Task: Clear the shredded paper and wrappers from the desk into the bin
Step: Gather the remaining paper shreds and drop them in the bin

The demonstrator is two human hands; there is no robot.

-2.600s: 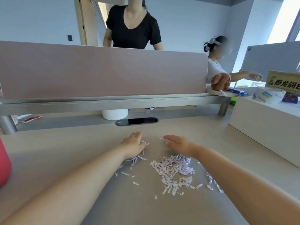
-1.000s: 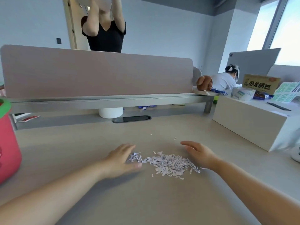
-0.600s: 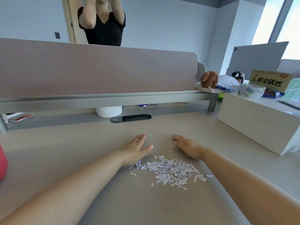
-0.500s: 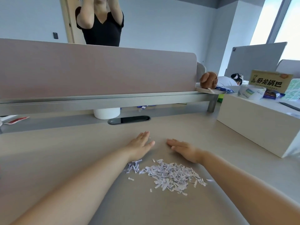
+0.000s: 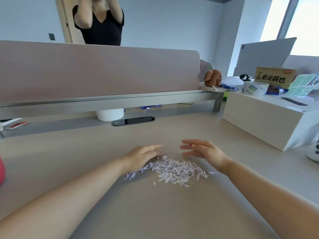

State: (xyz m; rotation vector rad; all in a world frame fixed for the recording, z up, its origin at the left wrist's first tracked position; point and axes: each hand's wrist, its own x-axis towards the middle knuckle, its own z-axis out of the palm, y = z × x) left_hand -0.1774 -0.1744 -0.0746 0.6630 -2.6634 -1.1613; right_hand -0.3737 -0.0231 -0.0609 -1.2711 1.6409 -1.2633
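The left hand [image 5: 143,156] is laid palm down on the desk [image 5: 69,152], with its fingers straight and close together and their tips blurred. It rests on the far left edge of a pile of shredded paper [image 5: 174,170]. The pale lilac shreds are heaped on the desk between the two hands, with a few strays near the left wrist. The right hand [image 5: 205,152] is held just beside the pile's far right edge, fingers straight and spread, with nothing gripped. Whether it touches the desk cannot be told. At the far left edge, a sliver of a red container [image 5: 1,171] is seen. Further back, below a pink divider panel [image 5: 103,71], a red wrapper [image 5: 17,124], a white cup [image 5: 110,114] and a dark cable slot [image 5: 133,120] are found. To the right, a roll of tape [image 5: 254,88] is carried on a white box [image 5: 259,118].
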